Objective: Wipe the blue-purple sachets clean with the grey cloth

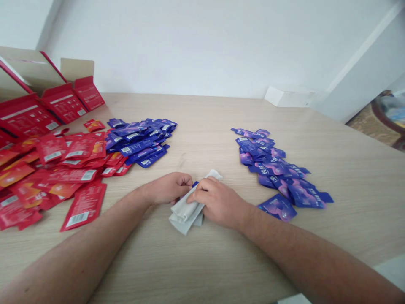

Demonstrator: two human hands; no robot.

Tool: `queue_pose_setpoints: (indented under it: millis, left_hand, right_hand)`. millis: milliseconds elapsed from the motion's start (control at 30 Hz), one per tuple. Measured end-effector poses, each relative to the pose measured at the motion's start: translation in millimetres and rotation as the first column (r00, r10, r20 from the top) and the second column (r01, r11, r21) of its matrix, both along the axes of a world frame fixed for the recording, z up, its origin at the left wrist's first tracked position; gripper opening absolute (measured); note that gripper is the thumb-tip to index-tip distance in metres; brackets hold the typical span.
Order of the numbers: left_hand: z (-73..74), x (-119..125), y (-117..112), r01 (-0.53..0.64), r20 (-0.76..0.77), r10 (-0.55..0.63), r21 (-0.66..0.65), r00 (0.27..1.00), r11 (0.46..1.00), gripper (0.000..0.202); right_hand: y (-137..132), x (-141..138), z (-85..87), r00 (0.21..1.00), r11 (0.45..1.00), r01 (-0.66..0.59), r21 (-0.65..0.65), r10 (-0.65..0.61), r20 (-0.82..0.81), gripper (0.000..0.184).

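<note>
My left hand [167,188] is curled at the middle of the wood-look table [215,118], its fingertips pinched at a small blue sachet [195,184] that is mostly hidden between my hands. My right hand [218,202] presses down on a folded grey-white cloth or wipe [185,217], whose far end [215,174] sticks out past my fingers. To the left lie a heap of red sachets [63,177] and a heap of dark blue sachets [139,141]. A looser heap of purple sachets [272,169] lies to the right of my right hand.
Open red-and-cardboard boxes [28,114] stand at the back left corner, behind the red heap. A white block [286,97] sits against the wall at the far table edge. Beyond the right corner stands a round wooden-rimmed piece of furniture [387,118].
</note>
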State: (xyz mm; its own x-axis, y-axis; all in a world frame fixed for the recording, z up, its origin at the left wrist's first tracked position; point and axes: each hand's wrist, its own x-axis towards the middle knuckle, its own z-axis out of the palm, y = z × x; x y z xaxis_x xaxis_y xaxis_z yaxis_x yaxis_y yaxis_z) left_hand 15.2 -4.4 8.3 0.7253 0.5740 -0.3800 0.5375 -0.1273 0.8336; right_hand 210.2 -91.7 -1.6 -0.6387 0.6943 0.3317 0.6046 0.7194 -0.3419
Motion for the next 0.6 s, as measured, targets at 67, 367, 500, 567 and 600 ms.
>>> queue_pose_setpoints:
  millis: [67, 367, 500, 567, 600]
  left_hand:
    - [0.6, 0.3, -0.4, 0.004, 0.004, -0.004, -0.005, 1.000, 1.000, 0.024]
    - [1.0, 0.5, -0.3, 0.005, -0.008, -0.005, 0.000, 1.000, 1.000, 0.024]
    - [1.3, 0.4, -0.1, 0.006, 0.011, -0.006, -0.003, 1.000, 1.000, 0.021]
    - [1.4, 0.4, 0.2, 0.003, 0.010, -0.003, 0.001, 1.000, 1.000, 0.022]
    - [1.5, 0.4, 0.4, 0.004, 0.004, -0.004, 0.004, 1.000, 1.000, 0.023]
  right_hand:
    - [-0.7, -0.7, -0.1, 1.000, 1.000, -0.026, 0.009, 0.026, -0.004, 0.029]
    - [0.4, 0.4, 1.2, 1.000, 1.000, -0.014, 0.019, 0.014, 0.010, 0.030]
    - [-1.7, -1.5, 1.2, 0.989, 0.988, -0.146, 0.041, 0.145, 0.030, 0.024]
    - [-1.2, -1.1, 1.2, 0.992, 0.991, -0.127, 0.035, 0.127, 0.020, 0.024]
    - [-0.5, -0.4, 1.5, 0.996, 0.996, -0.087, 0.029, 0.087, 0.014, 0.026]
